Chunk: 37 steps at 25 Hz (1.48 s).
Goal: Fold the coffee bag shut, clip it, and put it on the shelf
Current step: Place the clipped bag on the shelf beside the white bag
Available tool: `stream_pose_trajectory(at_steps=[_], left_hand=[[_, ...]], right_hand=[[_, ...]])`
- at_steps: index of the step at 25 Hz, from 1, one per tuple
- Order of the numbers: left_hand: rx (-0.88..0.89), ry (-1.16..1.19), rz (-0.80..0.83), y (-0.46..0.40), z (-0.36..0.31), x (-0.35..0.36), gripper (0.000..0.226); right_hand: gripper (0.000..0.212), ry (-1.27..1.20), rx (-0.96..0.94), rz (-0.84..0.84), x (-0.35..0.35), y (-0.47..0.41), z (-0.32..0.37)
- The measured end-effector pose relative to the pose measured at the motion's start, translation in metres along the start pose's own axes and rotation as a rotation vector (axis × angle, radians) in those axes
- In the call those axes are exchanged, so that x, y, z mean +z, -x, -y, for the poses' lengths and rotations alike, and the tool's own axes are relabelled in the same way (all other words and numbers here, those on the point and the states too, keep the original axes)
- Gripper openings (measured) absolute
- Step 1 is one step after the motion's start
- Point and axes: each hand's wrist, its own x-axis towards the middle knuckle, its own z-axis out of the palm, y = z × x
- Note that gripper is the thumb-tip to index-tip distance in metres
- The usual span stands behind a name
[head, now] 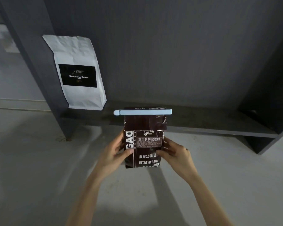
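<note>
At the far left, about 10 o'clock from our hands, we note a white bag standing on the shelf, beside the unit's left upright.

Our left hand grasps the left edge of the coffee bag, thumb laid across the printed front, fingers hidden behind. The bag is at centre, held upright clear of the floor, its long axis running 12 to 6 o'clock. Its top is folded over and a pale blue clip is closed across the fold, lying 9 to 3 o'clock, square to the bag. We judge folding and clipping complete; only placement remains.

Our right hand grasps the right edge likewise, thumb on the front. Both hands sit level on the lower half, neither nearer the shelf than the other.

The governing relation: the shelf board lies at 12 o'clock from the bag, just beyond it, with the clip already overlapping the board's line in this view. We cannot tell whether the bag's base is above or below the board's level. The bare stretch at 1 to 2 o'clock, right of the white bag, looks ample for setting down.

Surface: dark, flat, matt board, enclosed by a dark back panel and a side wall at the right. The floor is pale and smooth. Light is dim, with shadows falling toward us.
</note>
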Motion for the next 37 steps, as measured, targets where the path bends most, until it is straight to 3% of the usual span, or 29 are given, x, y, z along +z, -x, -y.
stream_pose_trajectory(at_steps=[5,14,22,32,37], left_hand=[[0.135,-0.106,0.02,-0.046,-0.049,-0.032,0.067],[0.227,-0.208,-0.116,-0.134,-0.082,-0.085,0.065],[0.108,-0.344,-0.317,-0.159,-0.013,-0.073,0.055],[0.074,-0.273,-0.318,-0.159,-0.017,-0.067,0.051],[0.034,-0.432,-0.297,-0.161,-0.026,-0.058,0.057]], right_hand=[[0.048,0.039,-0.126,-0.074,-0.019,-0.044,0.053],[0.046,0.039,-0.27,-0.14,-0.004,-0.141,0.108],[0.044,0.128,-0.163,-0.098,0.039,-0.169,0.067],[0.045,0.176,-0.14,-0.106,0.043,-0.169,0.067],[0.047,0.229,-0.14,-0.001,0.04,-0.168,0.071]])
